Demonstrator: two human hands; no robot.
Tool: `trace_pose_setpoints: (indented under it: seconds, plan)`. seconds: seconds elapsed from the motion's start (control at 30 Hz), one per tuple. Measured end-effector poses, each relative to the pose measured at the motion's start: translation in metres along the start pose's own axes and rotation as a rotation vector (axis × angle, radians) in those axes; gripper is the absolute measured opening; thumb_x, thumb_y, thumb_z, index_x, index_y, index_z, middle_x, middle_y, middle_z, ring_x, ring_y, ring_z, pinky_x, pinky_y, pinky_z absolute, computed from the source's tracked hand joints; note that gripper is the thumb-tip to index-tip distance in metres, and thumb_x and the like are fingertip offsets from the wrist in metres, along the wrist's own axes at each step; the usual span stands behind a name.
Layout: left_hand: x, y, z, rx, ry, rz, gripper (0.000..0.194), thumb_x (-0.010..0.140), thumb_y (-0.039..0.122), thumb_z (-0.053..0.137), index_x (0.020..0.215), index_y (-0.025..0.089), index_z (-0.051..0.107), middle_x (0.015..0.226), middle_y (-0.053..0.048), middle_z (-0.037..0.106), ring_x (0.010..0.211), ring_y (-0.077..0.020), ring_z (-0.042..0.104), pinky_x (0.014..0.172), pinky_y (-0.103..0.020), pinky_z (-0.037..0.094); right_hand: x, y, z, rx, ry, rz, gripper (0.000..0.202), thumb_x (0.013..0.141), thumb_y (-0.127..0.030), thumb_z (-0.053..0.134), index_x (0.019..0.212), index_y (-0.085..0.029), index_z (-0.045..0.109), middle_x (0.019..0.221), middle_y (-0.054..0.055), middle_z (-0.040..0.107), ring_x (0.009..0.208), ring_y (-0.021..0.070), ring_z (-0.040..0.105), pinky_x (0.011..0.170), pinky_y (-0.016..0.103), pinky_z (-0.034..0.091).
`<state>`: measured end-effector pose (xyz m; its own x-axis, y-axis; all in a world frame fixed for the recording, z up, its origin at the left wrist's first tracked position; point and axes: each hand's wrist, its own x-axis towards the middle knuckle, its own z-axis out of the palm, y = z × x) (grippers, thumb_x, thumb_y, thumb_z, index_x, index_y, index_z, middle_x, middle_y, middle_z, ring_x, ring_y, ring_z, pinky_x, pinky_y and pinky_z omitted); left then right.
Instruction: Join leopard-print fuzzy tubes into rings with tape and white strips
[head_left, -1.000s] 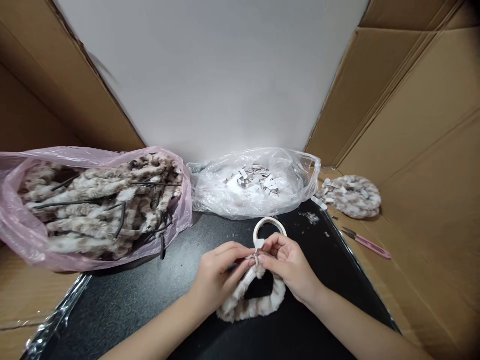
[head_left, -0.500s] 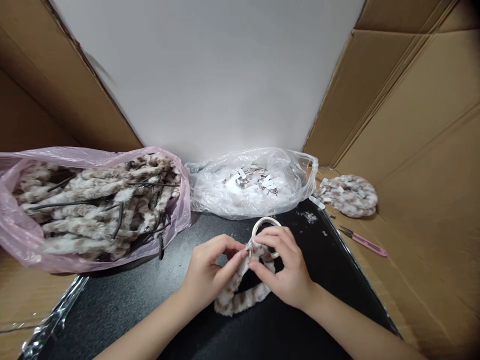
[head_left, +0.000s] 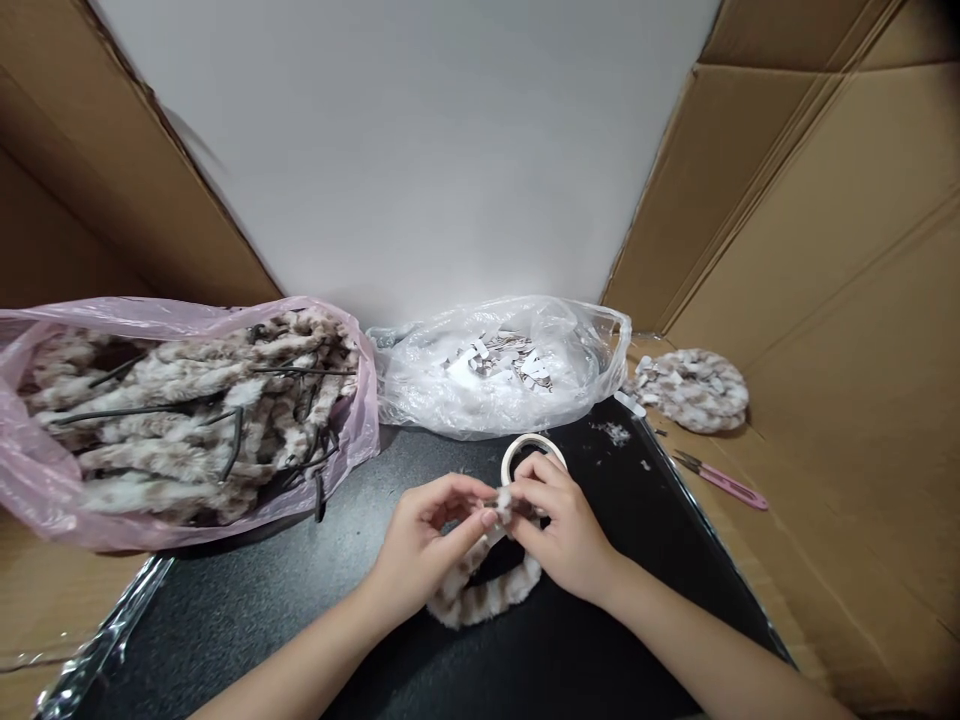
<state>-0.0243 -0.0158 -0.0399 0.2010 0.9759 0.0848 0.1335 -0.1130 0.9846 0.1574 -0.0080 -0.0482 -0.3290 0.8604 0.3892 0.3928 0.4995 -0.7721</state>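
Note:
A loop of brown-and-white furry strip (head_left: 487, 600) hangs low over the black table, its upper part between both hands. My left hand (head_left: 442, 535) pinches the strip with thumb and forefinger. Close against it, my right hand (head_left: 559, 520) grips the same upper part, fingers curled inward. Small details between the fingertips are hidden. A roll of pale tape (head_left: 510, 462) lies on the table just behind my right hand, partly covered by it.
A pink bag (head_left: 367, 400) full of furry strips and dark cords is at left. Behind the hands sits a clear bag (head_left: 420, 385) with white tags. At right are a furry bundle (head_left: 697, 390), pink snips (head_left: 724, 482) and the black table's edge (head_left: 720, 550).
My right hand's fingers have curled closer together and met the left fingertips around the strip. More of the tape roll's ring now shows. The view has shifted slightly.

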Motion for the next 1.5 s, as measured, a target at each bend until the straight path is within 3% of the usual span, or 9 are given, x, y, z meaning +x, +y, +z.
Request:
trace_pose_setpoints:
  seconds: [0.17, 0.37, 0.57, 0.7, 0.83, 0.97, 1.07, 1.23, 1.5]
  plan:
    - [-0.001, -0.004, 0.006, -0.101, -0.132, -0.266, 0.045, 0.081, 0.055, 0.062, 0.061, 0.015, 0.056, 0.053, 0.002, 0.055, 0.051, -0.0101, 0.051, 0.05, -0.019, 0.04, -0.001, 0.003, -0.002, 0.141, 0.019, 0.05, 0.012, 0.083, -0.011, 0.062, 0.081, -0.02, 0.069, 0.075, 0.002, 0.058, 0.07, 0.0161, 0.053, 0.062, 0.027, 0.041]
    - [-0.001, 0.003, 0.013, -0.495, -0.334, -0.501, 0.04, 0.077, 0.052, 0.07, 0.083, 0.012, 0.067, 0.078, -0.006, 0.067, 0.069, -0.0154, 0.063, 0.067, -0.024, 0.049, -0.002, -0.002, -0.003, 0.168, 0.047, 0.035, 0.015, 0.081, -0.009, 0.061, 0.081, -0.021, 0.071, 0.078, 0.003, 0.066, 0.074, 0.0181, 0.059, 0.067, 0.029, 0.045]
    - [-0.005, -0.003, 0.019, -0.574, -0.296, -0.462, 0.03, 0.082, 0.043, 0.069, 0.083, 0.013, 0.062, 0.068, -0.001, 0.059, 0.061, -0.0091, 0.054, 0.063, -0.02, 0.044, -0.003, -0.006, -0.004, 0.223, 0.011, 0.017, 0.013, 0.083, -0.017, 0.062, 0.074, -0.02, 0.07, 0.071, 0.003, 0.065, 0.073, 0.0184, 0.058, 0.07, 0.031, 0.045]
    - [-0.006, -0.013, 0.019, -0.472, -0.254, -0.39, 0.025, 0.084, 0.039, 0.063, 0.079, 0.015, 0.058, 0.067, 0.002, 0.051, 0.057, -0.0062, 0.043, 0.055, -0.017, 0.036, -0.004, -0.001, -0.003, 0.382, -0.008, 0.154, 0.011, 0.086, -0.023, 0.063, 0.087, -0.021, 0.074, 0.075, 0.002, 0.067, 0.076, 0.0173, 0.06, 0.073, 0.029, 0.046]
    - [-0.004, -0.014, 0.017, -0.482, -0.265, -0.491, 0.021, 0.078, 0.036, 0.062, 0.082, 0.017, 0.053, 0.062, 0.007, 0.04, 0.049, -0.0044, 0.025, 0.045, -0.016, 0.018, -0.003, 0.006, -0.001, 0.536, 0.004, 0.303, 0.014, 0.084, -0.029, 0.066, 0.091, -0.02, 0.075, 0.081, 0.002, 0.068, 0.074, 0.0154, 0.06, 0.071, 0.027, 0.046]
    - [-0.003, -0.014, 0.015, -0.508, -0.304, -0.505, 0.036, 0.077, 0.05, 0.063, 0.086, 0.017, 0.054, 0.056, 0.009, 0.03, 0.048, -0.005, 0.018, 0.045, -0.018, 0.014, -0.003, 0.009, 0.001, 0.582, -0.026, 0.337, 0.017, 0.083, -0.032, 0.069, 0.091, -0.02, 0.077, 0.078, 0.002, 0.067, 0.071, 0.0142, 0.058, 0.068, 0.026, 0.045]
    - [-0.001, -0.015, 0.015, -0.422, -0.267, -0.409, 0.048, 0.078, 0.062, 0.06, 0.078, 0.014, 0.059, 0.054, 0.007, 0.033, 0.048, -0.0063, 0.025, 0.045, -0.02, 0.021, -0.004, 0.01, 0.002, 0.547, -0.05, 0.314, 0.016, 0.084, -0.031, 0.069, 0.092, -0.021, 0.078, 0.077, 0.001, 0.064, 0.071, 0.0134, 0.057, 0.066, 0.025, 0.044]
    - [-0.001, -0.016, 0.015, -0.309, -0.154, -0.296, 0.039, 0.081, 0.053, 0.064, 0.084, 0.014, 0.061, 0.073, 0.0, 0.053, 0.069, -0.0127, 0.049, 0.067, -0.024, 0.042, -0.004, 0.007, 0.002, 0.536, -0.078, 0.28, 0.016, 0.086, -0.029, 0.067, 0.095, -0.024, 0.078, 0.08, 0.002, 0.064, 0.076, 0.0139, 0.059, 0.071, 0.025, 0.046]
    - [-0.003, -0.014, 0.017, -0.506, -0.098, -0.461, 0.042, 0.077, 0.055, 0.068, 0.083, 0.015, 0.06, 0.07, 0.001, 0.054, 0.062, -0.0104, 0.047, 0.059, -0.02, 0.041, -0.003, 0.004, -0.002, 0.496, -0.157, 0.206, 0.019, 0.089, -0.027, 0.064, 0.103, -0.023, 0.077, 0.085, 0.005, 0.068, 0.079, 0.0158, 0.061, 0.076, 0.029, 0.047]
